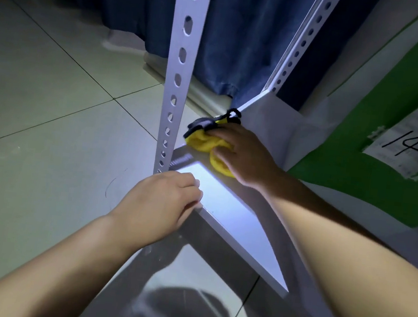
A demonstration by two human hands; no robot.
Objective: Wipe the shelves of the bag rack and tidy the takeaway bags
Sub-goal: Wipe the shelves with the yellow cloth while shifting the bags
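Note:
A yellow cloth (203, 140) with a black trim lies bunched on the white bottom shelf (232, 221) of the bag rack, near its left end. My right hand (244, 154) presses down on the cloth with its fingers spread over it. My left hand (161, 205) rests on the shelf's front edge beside the perforated white front post (178, 76), fingers curled over the edge. A green and white takeaway bag (365, 150), with a receipt marked 14, stands on the shelf to the right of my right hand.
A second perforated post (301, 43) rises at the rack's back corner. Dark blue curtain (241, 44) hangs behind the rack. Pale tiled floor (51, 114) spreads out to the left and below the shelf.

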